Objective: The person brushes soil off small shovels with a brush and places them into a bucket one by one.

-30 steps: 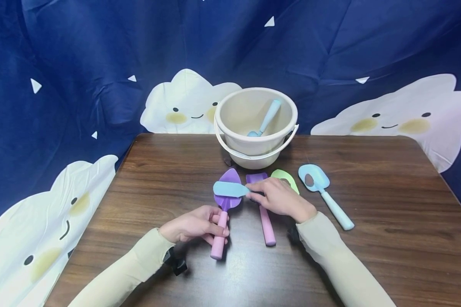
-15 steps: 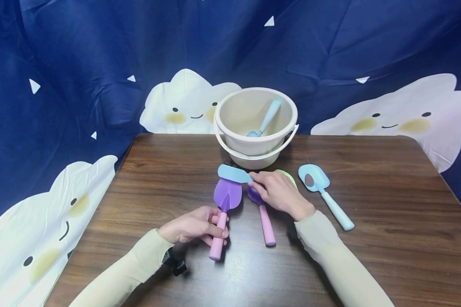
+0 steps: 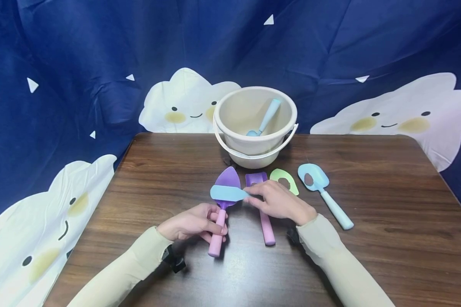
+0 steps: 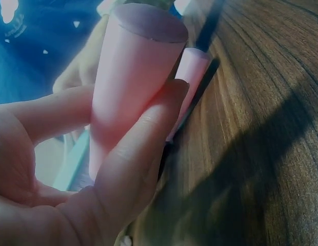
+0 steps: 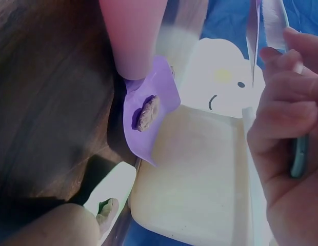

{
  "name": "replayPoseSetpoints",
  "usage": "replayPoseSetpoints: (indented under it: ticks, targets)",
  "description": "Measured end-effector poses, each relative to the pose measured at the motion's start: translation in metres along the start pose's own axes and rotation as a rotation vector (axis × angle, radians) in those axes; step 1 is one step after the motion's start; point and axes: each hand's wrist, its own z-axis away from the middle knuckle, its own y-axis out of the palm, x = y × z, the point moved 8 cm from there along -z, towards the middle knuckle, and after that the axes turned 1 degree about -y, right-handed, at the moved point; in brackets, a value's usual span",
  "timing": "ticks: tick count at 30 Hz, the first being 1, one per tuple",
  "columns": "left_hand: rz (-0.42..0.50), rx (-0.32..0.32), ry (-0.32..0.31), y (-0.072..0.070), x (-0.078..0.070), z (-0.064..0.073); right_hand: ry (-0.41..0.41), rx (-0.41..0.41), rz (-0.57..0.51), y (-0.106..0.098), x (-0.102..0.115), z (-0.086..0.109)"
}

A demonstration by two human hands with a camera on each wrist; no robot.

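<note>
My left hand (image 3: 188,221) grips the trowel (image 3: 228,176), my right hand (image 3: 278,199) pinches the spatula (image 3: 226,193); light, flat strokes look best.

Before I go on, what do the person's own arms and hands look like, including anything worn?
The left sleeve and right sleeve are long, plain, pale beige fabric. A small, black, block-shaped device shows at the left wrist; a dark, mostly hidden piece shows at the right. The left hand and right hand wear no gloves.
</note>
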Motion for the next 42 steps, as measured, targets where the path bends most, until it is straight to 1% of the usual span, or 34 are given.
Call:
replayPoseSetpoints:
  ticks: [4, 11, 15, 19, 21, 24, 28, 32, 38, 42]
  targets:
    - [0.001, 0.002, -0.005, 0.0, 0.0, 0.0, 0.015, 0.017, 0.006, 0.001, -0.002, 0.0]
    - [0.005, 0.015, -0.007, 0.002, 0.0, 0.002, 0.033, -0.006, 0.068, -0.001, -0.006, -0.002]
    - [-0.002, 0.01, -0.006, 0.003, 0.0, 0.002, 0.072, -0.012, 0.114, -0.003, -0.009, -0.002]
    - [-0.004, 0.02, -0.003, 0.005, 0.0, 0.003, 0.11, -0.015, 0.147, -0.006, -0.015, -0.002]
    - [-0.004, 0.022, -0.003, 0.006, 0.0, 0.003, 0.11, -0.035, 0.169, -0.01, -0.017, -0.002]
    - [-0.011, 0.034, -0.007, 0.007, 0.002, 0.003, 0.119, -0.086, 0.211, -0.016, -0.02, -0.003]
    - [-0.013, 0.048, -0.014, 0.008, 0.005, 0.003, 0.167, -0.138, 0.24, -0.021, -0.026, -0.003]
    - [0.002, 0.027, -0.014, 0.004, 0.007, 0.003, 0.192, -0.146, 0.239, -0.022, -0.029, -0.004]
    - [0.019, -0.017, -0.013, -0.003, 0.01, 0.002, 0.205, -0.168, 0.243, -0.023, -0.032, -0.003]
    - [0.027, -0.052, -0.023, -0.008, 0.012, 0.002, 0.208, -0.174, 0.225, -0.025, -0.034, -0.001]
